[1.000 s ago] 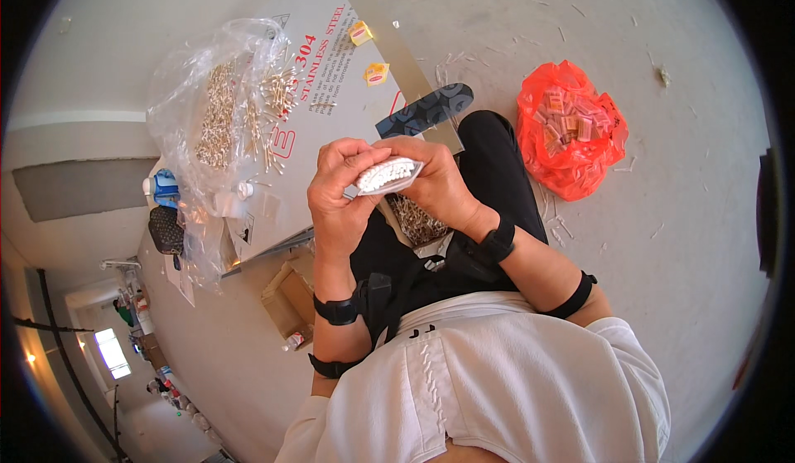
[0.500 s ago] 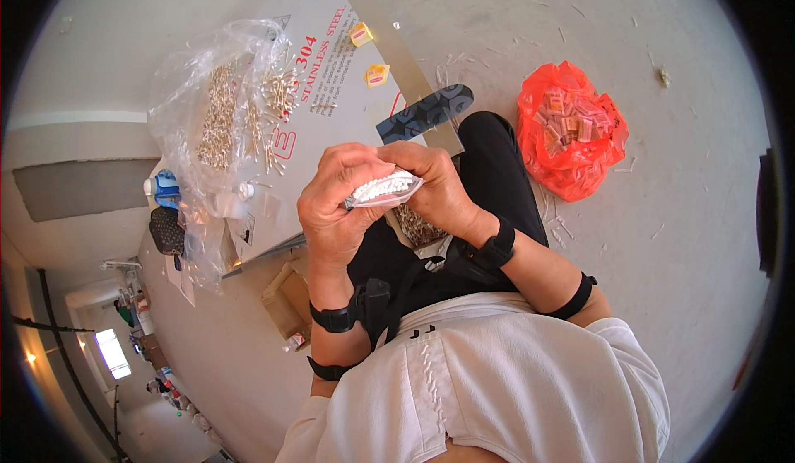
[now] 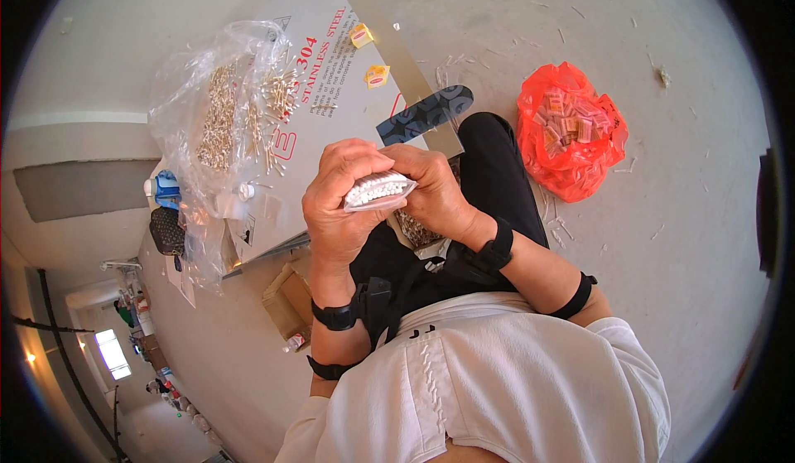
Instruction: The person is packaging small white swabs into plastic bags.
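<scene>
Between my hands is a small clear bag of cotton swabs (image 3: 379,190), its open end toward me with the white tips bunched in it. My left hand (image 3: 339,194) is wrapped round the bag's left side, fingers over the top. My right hand (image 3: 435,188) grips the bag's right side near the edge; part of its fingers is hidden behind the bag. Below the hands, a box of loose cotton swabs (image 3: 416,229) is partly covered by my hands and lap.
A metal-topped table (image 3: 327,132) bears a large clear plastic bag (image 3: 186,90) with loose cotton swabs (image 3: 219,115) spilling out, and two small yellow packets (image 3: 377,75). At right, a red plastic bag (image 3: 571,173) holds several small packs. An open cardboard box (image 3: 290,301) sits at lower left.
The swab bag has tilted and shifted slightly left, showing more of the white tips. My left hand has moved slightly with it; the surroundings are the same.
</scene>
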### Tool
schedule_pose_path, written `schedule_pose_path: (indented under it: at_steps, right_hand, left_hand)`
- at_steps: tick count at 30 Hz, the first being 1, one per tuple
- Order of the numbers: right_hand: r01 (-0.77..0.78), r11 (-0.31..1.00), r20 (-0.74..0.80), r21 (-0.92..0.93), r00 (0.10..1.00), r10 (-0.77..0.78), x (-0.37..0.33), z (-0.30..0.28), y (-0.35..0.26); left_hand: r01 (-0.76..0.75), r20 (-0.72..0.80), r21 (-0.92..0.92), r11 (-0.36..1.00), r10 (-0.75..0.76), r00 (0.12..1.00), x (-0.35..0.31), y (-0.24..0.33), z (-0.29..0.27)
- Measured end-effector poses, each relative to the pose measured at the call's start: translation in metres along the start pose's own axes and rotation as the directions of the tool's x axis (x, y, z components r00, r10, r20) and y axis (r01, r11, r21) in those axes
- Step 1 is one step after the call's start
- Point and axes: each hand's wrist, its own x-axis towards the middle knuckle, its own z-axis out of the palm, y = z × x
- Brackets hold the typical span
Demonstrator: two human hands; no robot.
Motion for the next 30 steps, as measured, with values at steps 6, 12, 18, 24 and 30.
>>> schedule_pose_path:
  at_steps: [6, 12, 18, 24, 30]
  right_hand:
    - [0.002, 1.0, -0.002, -0.015, 1.0, -0.002, 0.0, 0.001, -0.002]
    - [0.025, 0.998, 0.005, -0.05, 1.0, -0.025, 0.0, 0.0, -0.005]
    - [-0.007, 0.999, 0.007, -0.037, 1.0, 0.008, 0.0, 0.0, -0.003]
    - [-0.036, 0.998, 0.011, -0.057, 0.999, 0.037, 0.0, -0.001, -0.001]
    - [-0.032, 0.997, 0.007, -0.07, 0.999, 0.033, 0.0, -0.001, -0.001]
  left_hand:
    - [0.014, 0.0, -0.037, 0.999, -0.014, 1.0, -0.003, -0.005, 0.0]
    - [0.001, 0.009, -0.03, 1.0, 0.0, 1.0, -0.004, -0.006, 0.0]
    - [0.028, 0.017, -0.039, 0.999, -0.027, 0.999, -0.003, -0.002, -0.002]
    - [0.004, -0.015, -0.082, 0.997, -0.005, 1.0, -0.006, -0.001, -0.011]
    - [0.007, -0.039, -0.051, 0.999, -0.009, 0.999, -0.008, 0.001, -0.02]
